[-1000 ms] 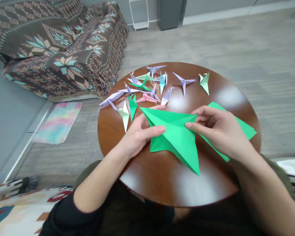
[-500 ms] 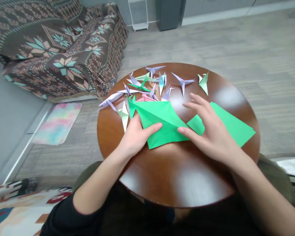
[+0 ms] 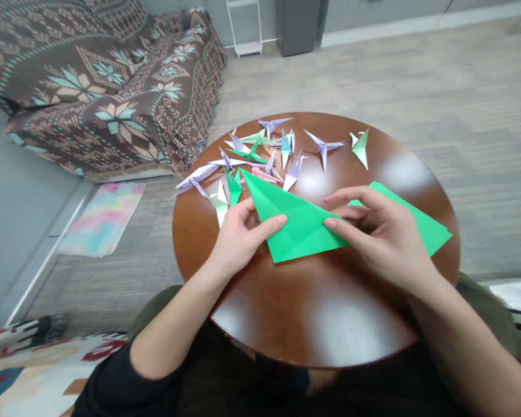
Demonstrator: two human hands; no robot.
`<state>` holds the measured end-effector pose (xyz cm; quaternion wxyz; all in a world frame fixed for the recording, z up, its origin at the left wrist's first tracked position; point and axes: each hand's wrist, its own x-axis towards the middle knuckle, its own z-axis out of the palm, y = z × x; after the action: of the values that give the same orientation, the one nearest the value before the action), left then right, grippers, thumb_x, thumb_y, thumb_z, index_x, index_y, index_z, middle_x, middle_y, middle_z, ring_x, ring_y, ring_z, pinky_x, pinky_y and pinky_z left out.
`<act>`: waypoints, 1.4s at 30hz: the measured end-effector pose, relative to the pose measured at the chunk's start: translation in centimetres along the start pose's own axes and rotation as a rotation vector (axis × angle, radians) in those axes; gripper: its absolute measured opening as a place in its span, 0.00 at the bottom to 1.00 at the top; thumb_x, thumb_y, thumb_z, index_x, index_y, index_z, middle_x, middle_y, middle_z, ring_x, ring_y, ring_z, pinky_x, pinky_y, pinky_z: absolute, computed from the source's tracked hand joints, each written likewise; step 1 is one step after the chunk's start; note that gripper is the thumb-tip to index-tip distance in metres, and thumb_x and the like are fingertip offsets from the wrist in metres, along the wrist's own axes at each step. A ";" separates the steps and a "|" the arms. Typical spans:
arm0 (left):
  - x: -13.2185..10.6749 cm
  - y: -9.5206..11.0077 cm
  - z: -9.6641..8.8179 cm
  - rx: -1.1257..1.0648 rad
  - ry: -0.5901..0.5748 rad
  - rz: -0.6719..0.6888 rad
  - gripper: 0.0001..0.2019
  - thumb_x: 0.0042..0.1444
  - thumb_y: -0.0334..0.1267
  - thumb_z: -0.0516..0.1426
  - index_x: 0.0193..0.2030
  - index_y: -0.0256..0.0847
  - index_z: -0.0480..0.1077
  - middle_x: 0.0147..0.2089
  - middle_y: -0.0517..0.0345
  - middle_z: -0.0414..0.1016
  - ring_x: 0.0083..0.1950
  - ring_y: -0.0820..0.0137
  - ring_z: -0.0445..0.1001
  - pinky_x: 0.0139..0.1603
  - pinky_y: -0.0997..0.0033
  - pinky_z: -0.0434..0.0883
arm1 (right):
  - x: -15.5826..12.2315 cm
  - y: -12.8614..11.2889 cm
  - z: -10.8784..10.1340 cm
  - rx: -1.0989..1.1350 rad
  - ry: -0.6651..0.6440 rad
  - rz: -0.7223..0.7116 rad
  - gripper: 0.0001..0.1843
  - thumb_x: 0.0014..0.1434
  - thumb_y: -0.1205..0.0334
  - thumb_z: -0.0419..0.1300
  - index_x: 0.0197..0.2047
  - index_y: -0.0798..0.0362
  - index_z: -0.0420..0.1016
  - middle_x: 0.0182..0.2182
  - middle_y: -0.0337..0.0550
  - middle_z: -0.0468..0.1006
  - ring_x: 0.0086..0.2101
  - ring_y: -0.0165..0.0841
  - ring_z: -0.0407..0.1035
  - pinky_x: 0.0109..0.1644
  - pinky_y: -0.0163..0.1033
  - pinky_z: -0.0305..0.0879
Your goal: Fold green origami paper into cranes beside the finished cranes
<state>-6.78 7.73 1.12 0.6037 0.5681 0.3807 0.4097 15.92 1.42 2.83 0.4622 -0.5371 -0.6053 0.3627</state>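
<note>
Between my hands is a green sheet of origami paper (image 3: 297, 226), folded along a diagonal into a triangle with faint creases on its face. My left hand (image 3: 243, 234) grips its left side, thumb on the front and fingers behind. At the right, my right hand (image 3: 380, 234) pinches it with the thumb in front; the fingers curl behind the upper edge and are partly hidden. Under and behind my right hand lie more green paper sheets (image 3: 425, 223) on the table.
On the round brown table (image 3: 316, 301), several folded paper cranes crowd the far left, among them a white one (image 3: 219, 201) and a pink one (image 3: 263, 174). A purple crane (image 3: 324, 149) and a pale green crane (image 3: 360, 147) lie farther right. A patterned sofa (image 3: 113, 98) stands beyond.
The green paper's upper flap has folded down, turning the opened sheet into a triangle. My right hand's fingers have moved down and closed on its right side.
</note>
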 end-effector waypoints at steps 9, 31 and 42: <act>0.0 0.0 0.2 0.022 0.100 0.042 0.46 0.52 0.52 0.71 0.73 0.60 0.53 0.52 0.58 0.80 0.47 0.61 0.82 0.45 0.66 0.78 | 0.0 -0.2 -0.4 -0.238 -0.194 -0.174 0.26 0.59 0.51 0.72 0.59 0.45 0.79 0.55 0.46 0.84 0.53 0.48 0.79 0.59 0.52 0.74; -0.1 2.0 -0.9 -0.028 -0.286 -0.102 0.34 0.41 0.33 0.76 0.56 0.51 0.72 0.47 0.60 0.79 0.45 0.66 0.80 0.45 0.70 0.78 | 0.8 0.2 -1.4 -0.035 -0.156 0.101 0.14 0.64 0.53 0.67 0.50 0.46 0.88 0.31 0.40 0.88 0.36 0.40 0.83 0.44 0.42 0.78; 0.6 0.2 -1.0 0.090 0.109 0.073 0.16 0.44 0.42 0.75 0.23 0.38 0.75 0.24 0.62 0.73 0.27 0.75 0.69 0.30 0.75 0.67 | 0.5 0.7 -0.8 0.037 -0.059 0.045 0.08 0.58 0.61 0.73 0.41 0.42 0.90 0.30 0.34 0.89 0.33 0.37 0.84 0.40 0.36 0.78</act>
<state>-7.45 8.68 1.29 0.5406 0.5850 0.4098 0.4444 16.95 1.94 2.51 0.4459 -0.5308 -0.5997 0.3998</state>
